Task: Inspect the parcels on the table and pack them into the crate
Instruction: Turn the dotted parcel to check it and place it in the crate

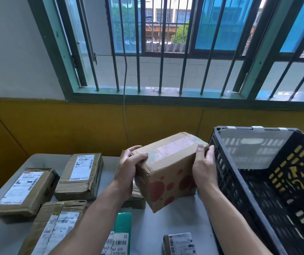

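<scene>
A cardboard parcel with red dots and a clear tape strip (pixel 167 168) is held up, tilted, above the table. My left hand (pixel 129 166) grips its left top corner, thumb on the tape. On the opposite side my right hand (pixel 205 168) grips its right edge, fingers curled over the top. The black slotted plastic crate (pixel 226 173) stands right beside my right hand; a pale sheet lines its far inner wall, and I see no parcels in the visible part.
On the grey table (pixel 175 223) lie several more parcels: two labelled brown boxes (pixel 26 192) (pixel 81 175) at the left, a crumpled one (pixel 55 227) in front, a green packet (pixel 121 230), a small labelled box (pixel 180 243). A yellow wall and barred window stand behind.
</scene>
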`<state>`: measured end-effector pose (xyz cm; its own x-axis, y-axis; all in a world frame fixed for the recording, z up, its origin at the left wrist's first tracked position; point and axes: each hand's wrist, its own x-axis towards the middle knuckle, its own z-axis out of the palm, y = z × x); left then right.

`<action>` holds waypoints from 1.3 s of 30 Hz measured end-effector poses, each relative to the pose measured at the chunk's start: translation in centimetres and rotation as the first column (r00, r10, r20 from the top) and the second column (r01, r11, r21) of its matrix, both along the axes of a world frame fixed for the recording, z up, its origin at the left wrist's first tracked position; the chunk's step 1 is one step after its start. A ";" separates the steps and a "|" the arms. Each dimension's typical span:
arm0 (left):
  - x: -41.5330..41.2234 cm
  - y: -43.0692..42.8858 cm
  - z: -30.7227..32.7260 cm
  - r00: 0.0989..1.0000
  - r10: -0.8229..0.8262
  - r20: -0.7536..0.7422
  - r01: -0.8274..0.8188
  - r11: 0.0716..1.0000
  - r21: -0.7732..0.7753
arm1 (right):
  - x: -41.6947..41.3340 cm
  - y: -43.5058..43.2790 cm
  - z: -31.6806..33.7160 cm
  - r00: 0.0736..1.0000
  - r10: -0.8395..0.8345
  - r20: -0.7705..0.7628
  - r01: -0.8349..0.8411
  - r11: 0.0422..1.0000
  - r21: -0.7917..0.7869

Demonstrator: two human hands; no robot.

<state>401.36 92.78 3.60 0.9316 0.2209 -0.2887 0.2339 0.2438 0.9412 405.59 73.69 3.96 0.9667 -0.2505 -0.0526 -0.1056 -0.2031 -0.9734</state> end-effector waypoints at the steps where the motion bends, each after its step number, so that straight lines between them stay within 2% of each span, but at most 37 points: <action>1: 0.0 0.0 0.0 1.000 -0.002 0.003 0.002 1.000 0.002 | 0.0 0.0 -0.1 1.000 -0.005 -0.002 0.005 1.000 -0.005; 4: -0.1 -0.3 -0.1 1.000 0.013 0.013 -0.013 1.000 -0.013 | 0.1 0.5 -0.2 0.999 -0.031 0.014 0.031 0.999 -0.009; 11: -0.7 -1.3 0.3 0.990 0.095 0.105 -0.092 0.995 -0.032 | -0.4 1.3 -0.7 0.998 -0.061 -0.006 0.061 0.994 0.087; 15: -1.0 -1.3 0.1 0.993 0.037 0.109 -0.040 0.999 0.024 | -0.3 1.5 -0.7 0.999 0.033 -0.025 -0.028 0.986 0.167; 18: -1.1 -1.4 0.2 0.993 -0.056 0.100 0.049 0.996 0.075 | -0.3 1.6 -0.7 0.999 0.035 0.010 -0.037 0.982 0.183; 23: -1.0 -1.9 0.2 0.993 -0.069 0.096 0.062 0.996 0.071 | -0.9 2.3 -0.2 0.994 0.097 0.042 -0.104 0.970 0.220; 29: -1.3 -2.5 0.6 0.985 -0.165 0.051 0.157 0.979 0.127 | -0.7 2.1 -0.1 0.989 0.146 0.030 -0.149 0.959 0.243; 33: -1.3 -2.9 1.1 0.987 -0.162 0.021 0.157 0.978 0.138 | -0.9 2.2 -0.1 0.983 0.177 0.047 -0.183 0.952 0.247; 39: -1.3 -3.1 1.3 0.987 -0.145 0.064 0.137 0.983 0.122 | -1.4 2.2 0.3 0.982 0.173 0.075 -0.186 0.957 0.223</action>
<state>400.05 89.73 4.91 0.9732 0.1141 -0.1996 0.1885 0.1009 0.9769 404.19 75.91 4.22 0.9976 -0.0600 -0.0350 -0.0342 0.0142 -0.9993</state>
